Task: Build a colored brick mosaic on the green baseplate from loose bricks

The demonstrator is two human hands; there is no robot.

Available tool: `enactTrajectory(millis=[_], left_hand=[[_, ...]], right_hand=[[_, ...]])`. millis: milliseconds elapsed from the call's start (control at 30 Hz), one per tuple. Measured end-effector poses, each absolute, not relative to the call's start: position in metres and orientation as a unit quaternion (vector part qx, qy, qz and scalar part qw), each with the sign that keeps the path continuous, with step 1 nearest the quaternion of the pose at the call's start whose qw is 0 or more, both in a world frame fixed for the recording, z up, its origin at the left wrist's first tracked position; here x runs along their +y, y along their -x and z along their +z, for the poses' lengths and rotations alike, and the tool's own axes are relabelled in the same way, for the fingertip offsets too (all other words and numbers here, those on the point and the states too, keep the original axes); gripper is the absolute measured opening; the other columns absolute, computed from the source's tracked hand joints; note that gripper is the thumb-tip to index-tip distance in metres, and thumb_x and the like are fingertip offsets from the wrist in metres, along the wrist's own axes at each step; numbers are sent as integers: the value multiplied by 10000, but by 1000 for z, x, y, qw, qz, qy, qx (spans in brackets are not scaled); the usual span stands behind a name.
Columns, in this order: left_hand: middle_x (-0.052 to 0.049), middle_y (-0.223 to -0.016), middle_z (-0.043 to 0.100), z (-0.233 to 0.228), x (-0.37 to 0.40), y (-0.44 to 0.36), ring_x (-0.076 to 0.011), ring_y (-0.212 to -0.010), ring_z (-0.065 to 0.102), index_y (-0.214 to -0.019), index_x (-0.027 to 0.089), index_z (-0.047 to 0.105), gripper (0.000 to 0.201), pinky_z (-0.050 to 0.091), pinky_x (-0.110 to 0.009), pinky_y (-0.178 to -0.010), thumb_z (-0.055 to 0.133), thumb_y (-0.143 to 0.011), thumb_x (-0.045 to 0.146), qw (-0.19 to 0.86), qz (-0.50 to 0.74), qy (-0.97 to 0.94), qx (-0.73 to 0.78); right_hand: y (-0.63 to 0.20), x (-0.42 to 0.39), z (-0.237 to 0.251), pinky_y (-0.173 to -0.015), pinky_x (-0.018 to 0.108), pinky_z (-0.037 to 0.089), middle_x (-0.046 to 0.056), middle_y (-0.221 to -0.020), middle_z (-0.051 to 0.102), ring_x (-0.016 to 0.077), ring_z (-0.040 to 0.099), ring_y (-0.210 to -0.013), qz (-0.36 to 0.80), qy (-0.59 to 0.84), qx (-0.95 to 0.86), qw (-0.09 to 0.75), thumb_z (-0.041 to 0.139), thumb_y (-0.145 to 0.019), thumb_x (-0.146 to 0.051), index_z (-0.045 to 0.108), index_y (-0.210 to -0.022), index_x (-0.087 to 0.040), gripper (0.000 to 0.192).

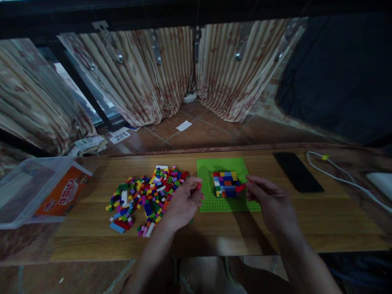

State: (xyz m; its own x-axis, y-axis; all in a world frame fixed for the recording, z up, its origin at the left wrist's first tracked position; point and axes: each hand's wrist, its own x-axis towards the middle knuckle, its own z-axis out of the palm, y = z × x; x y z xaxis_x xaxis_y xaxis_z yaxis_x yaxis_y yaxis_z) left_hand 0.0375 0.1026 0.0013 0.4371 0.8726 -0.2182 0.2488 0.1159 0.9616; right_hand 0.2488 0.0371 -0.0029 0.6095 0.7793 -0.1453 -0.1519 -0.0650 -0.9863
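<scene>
A block of stacked, many-coloured toy bricks (pixel 226 184) stands on a green studded baseplate (pixel 205 203). My right hand (pixel 266 196) is closed on a red brick (pixel 241 188), held at the right side of the stack; whether the brick touches it I cannot tell. Over the baseplate's left edge, my left hand (pixel 186 200) pinches a small red brick (pixel 199 185) between thumb and fingers. A loose pile of mixed bricks (pixel 150 190) spreads on the table to the left of that hand, which covers part of it.
The wooden table (pixel 98 245) runs across the view. At its left end is a clear plastic box (pixel 24 192) beside an orange package (pixel 65 192). A black flat panel (pixel 298 171) and a white cable (pixel 343 173) lie on the right. Curtains (pixel 171 73) hang behind.
</scene>
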Motion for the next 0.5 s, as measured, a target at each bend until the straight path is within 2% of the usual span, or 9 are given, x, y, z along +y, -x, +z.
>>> enactTrajectory(millis=[100, 167, 233, 333, 500], left_hand=[[10, -741, 604, -4, 101, -44, -127, -604, 588, -1220, 189, 524, 355, 464, -230, -563, 475, -868, 200, 548, 260, -636, 477], [14, -716, 600, -5, 101, -47, -120, -586, 574, -1165, 195, 580, 322, 442, -223, -563, 472, -863, 171, 492, 249, -676, 489], [6, -709, 605, -4, 101, -49, -118, -611, 569, -1020, 188, 644, 229, 423, -216, -587, 480, -864, 153, 419, 231, -720, 502], [-2, -697, 616, 0, 102, -50, -119, -627, 567, -870, 187, 654, 178, 396, -214, -603, 481, -877, 146, 322, 201, -758, 531], [6, -676, 639, 7, 106, -42, -134, -615, 601, -884, 209, 640, 163, 393, -222, -610, 478, -898, 194, 245, 176, -766, 568]], right_hand=[[-253, 35, -5, -504, 235, 501, -1, -643, 674, 105, 572, -531, 355, 664, -260, 605, 842, -582, -403, 734, -820, -186, 340], [-253, 35, -11, -498, 244, 508, -1, -645, 674, 110, 576, -523, 352, 678, -278, 583, 825, -598, -435, 724, -818, -179, 352], [-252, 35, -18, -508, 258, 525, 8, -683, 691, 121, 597, -534, 360, 687, -300, 555, 798, -634, -454, 715, -840, -178, 354], [-250, 35, -27, -560, 291, 562, 32, -781, 726, 146, 646, -586, 388, 688, -325, 519, 756, -681, -447, 711, -903, -181, 349], [-244, 36, -29, -570, 304, 571, 44, -781, 741, 164, 669, -589, 400, 694, -342, 491, 696, -713, -401, 714, -925, -180, 306]])
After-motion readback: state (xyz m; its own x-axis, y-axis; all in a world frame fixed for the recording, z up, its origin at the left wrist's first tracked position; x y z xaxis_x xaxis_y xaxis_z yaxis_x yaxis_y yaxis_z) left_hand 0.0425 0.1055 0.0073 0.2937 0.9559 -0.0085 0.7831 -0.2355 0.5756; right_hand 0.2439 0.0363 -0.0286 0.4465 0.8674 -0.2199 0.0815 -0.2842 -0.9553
